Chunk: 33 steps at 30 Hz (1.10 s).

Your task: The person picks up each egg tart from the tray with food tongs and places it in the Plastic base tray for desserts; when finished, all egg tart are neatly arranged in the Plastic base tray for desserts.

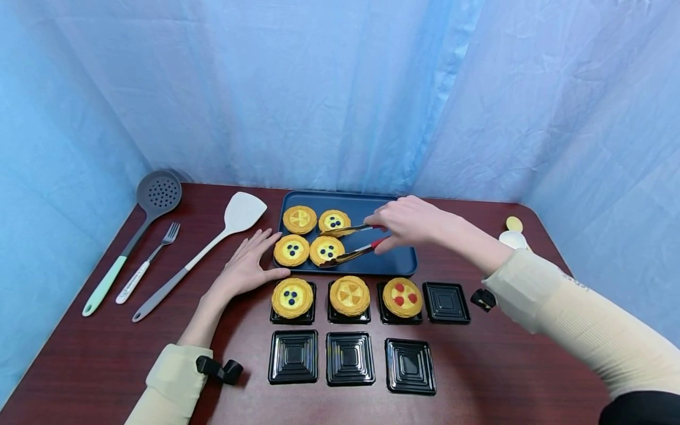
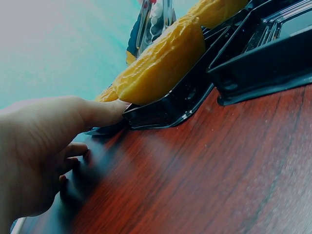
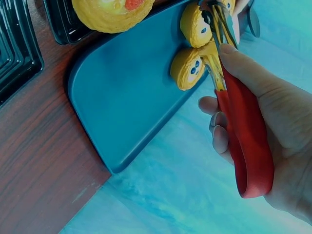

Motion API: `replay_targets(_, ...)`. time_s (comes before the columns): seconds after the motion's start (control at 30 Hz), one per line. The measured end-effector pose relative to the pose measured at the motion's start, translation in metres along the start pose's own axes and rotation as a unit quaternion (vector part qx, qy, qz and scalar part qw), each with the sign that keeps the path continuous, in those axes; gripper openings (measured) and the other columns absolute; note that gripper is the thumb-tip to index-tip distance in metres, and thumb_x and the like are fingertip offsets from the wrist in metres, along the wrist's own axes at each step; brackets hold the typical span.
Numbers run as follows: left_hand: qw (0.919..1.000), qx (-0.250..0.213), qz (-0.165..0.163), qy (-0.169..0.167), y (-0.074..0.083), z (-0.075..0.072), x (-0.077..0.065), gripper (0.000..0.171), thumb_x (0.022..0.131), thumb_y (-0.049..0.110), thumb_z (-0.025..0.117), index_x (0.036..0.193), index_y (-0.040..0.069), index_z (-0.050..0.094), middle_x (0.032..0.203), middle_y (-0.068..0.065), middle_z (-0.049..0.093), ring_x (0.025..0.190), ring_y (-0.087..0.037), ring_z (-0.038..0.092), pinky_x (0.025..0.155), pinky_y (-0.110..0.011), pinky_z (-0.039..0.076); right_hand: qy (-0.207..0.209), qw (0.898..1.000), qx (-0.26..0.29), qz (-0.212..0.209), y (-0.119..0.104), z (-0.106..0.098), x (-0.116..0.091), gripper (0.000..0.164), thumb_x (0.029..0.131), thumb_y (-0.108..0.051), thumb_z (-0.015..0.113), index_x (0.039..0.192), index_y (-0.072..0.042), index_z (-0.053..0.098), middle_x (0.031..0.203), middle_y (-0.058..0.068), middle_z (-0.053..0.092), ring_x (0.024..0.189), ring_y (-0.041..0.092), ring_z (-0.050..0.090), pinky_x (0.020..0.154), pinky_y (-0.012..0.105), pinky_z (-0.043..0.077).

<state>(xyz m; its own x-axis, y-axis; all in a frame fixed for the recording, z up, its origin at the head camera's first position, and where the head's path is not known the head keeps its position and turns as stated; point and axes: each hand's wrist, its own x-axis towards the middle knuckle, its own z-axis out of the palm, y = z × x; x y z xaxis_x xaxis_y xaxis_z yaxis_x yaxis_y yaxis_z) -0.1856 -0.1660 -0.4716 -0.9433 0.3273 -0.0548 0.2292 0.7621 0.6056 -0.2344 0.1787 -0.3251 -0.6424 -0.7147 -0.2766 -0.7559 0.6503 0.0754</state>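
Note:
My right hand (image 1: 406,223) grips red-handled metal tongs (image 3: 246,131) over the blue tray (image 1: 390,260). The tongs' two arms are spread, with their tips on either side of a blueberry-topped tart (image 1: 326,251) at the tray's front. To its left lies another blueberry tart (image 1: 291,251). Behind them are a tart with orange wedges (image 1: 300,219) and a third blueberry tart (image 1: 333,221). My left hand (image 1: 247,267) lies at the tray's left front corner, fingers extended along its side and thumb near the front edge.
Before the tray, black square holders carry a blueberry tart (image 1: 292,298), a wedge-topped tart (image 1: 349,296) and a red-topped tart (image 1: 402,297). Several holders (image 1: 294,356) hold nothing. A skimmer (image 1: 159,192), fork (image 1: 154,260) and white spatula (image 1: 241,212) lie left; spoon-like utensils (image 1: 513,238) lie right.

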Motion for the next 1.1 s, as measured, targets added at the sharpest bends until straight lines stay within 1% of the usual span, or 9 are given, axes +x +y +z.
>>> replay_targets(0.3,1.0000,-0.003,-0.001,-0.003,0.001,0.002,0.002,0.092,0.089,0.045,0.078,0.163,0.013,0.033,0.171,-0.019,0.023,0.162,-0.039,0.011,0.132,-0.059,0.007,0.002,1.000,-0.008,-0.001,0.000,0.000,-0.001,0.065,0.086,-0.055,0.078,0.136,-0.015,0.067,0.107,0.004,0.077,0.060,0.011,0.052,0.046,0.022,0.032)
replay_targets(0.57,1.0000,-0.001,0.001,-0.002,0.001,0.001,0.002,0.092,0.089,0.045,0.078,0.163,0.013,0.033,0.171,-0.019,0.023,0.162,-0.039,0.011,0.132,-0.059,0.007,0.001,1.000,-0.002,-0.001,0.001,-0.002,-0.003,0.066,0.086,-0.054,0.079,0.137,-0.014,0.067,0.114,0.006,0.078,0.061,0.011,0.052,0.047,0.022,0.033)
replay_targets(0.67,1.0000,-0.001,0.001,-0.003,0.001,0.001,0.002,0.092,0.089,0.045,0.078,0.163,0.013,0.033,0.171,-0.019,0.023,0.162,-0.039,0.011,0.132,-0.059,0.007,0.003,1.000,0.000,-0.006,0.001,-0.003,-0.003,0.065,0.086,-0.054,0.078,0.136,-0.014,0.067,0.111,0.005,0.078,0.062,0.010,0.053,0.047,0.022,0.034)
replay_targets(0.77,1.0000,-0.001,0.000,-0.003,0.001,0.001,0.002,0.093,0.089,0.045,0.078,0.163,0.014,0.032,0.172,-0.018,0.022,0.162,-0.039,0.010,0.133,-0.059,0.006,0.007,1.000,0.007,-0.006,0.002,-0.006,-0.006,0.063,0.086,-0.054,0.078,0.134,-0.015,0.068,0.104,0.003,0.077,0.062,0.010,0.051,0.048,0.023,0.034)
replay_targets(0.87,1.0000,0.000,-0.002,-0.004,0.000,0.000,0.002,0.092,0.089,0.045,0.078,0.163,0.014,0.032,0.172,-0.018,0.022,0.162,-0.039,0.010,0.133,-0.059,0.006,0.013,1.000,0.017,-0.004,0.004,-0.012,-0.010,0.060,0.086,-0.052,0.079,0.132,-0.015,0.069,0.101,0.002,0.075,0.063,0.011,0.049,0.049,0.024,0.033)
replay_targets(0.9,1.0000,0.000,-0.002,-0.004,0.000,0.000,0.002,0.092,0.089,0.045,0.078,0.163,0.014,0.032,0.172,-0.018,0.022,0.162,-0.039,0.010,0.133,-0.059,0.006,0.015,1.000,0.019,-0.002,0.006,-0.015,-0.012,0.059,0.087,-0.051,0.079,0.132,-0.015,0.069,0.101,0.002,0.075,0.063,0.012,0.049,0.049,0.024,0.033)
replay_targets(0.97,1.0000,0.001,-0.003,-0.004,0.000,0.000,0.001,0.092,0.089,0.045,0.078,0.163,0.014,0.032,0.172,-0.018,0.022,0.162,-0.039,0.010,0.132,-0.059,0.006,0.021,1.000,0.020,0.002,0.008,-0.019,-0.017,0.059,0.087,-0.050,0.079,0.133,-0.015,0.068,0.108,0.002,0.075,0.065,0.011,0.051,0.050,0.024,0.034)
replay_targets(1.07,1.0000,0.000,-0.005,-0.003,0.000,0.000,0.001,0.092,0.089,0.045,0.078,0.163,0.014,0.032,0.172,-0.018,0.022,0.162,-0.039,0.010,0.133,-0.059,0.006,0.030,0.999,0.019,0.009,0.013,-0.025,-0.028,0.055,0.087,-0.049,0.079,0.130,-0.016,0.069,0.106,0.002,0.075,0.065,0.012,0.052,0.050,0.025,0.034)
replay_targets(1.1,1.0000,0.000,-0.005,-0.003,0.000,0.000,0.001,0.092,0.089,0.045,0.078,0.163,0.014,0.032,0.172,-0.018,0.022,0.162,-0.039,0.010,0.133,-0.059,0.006,0.033,0.999,0.019,0.015,0.015,-0.027,-0.034,0.055,0.087,-0.048,0.079,0.131,-0.016,0.068,0.109,0.002,0.075,0.065,0.011,0.053,0.050,0.026,0.035)
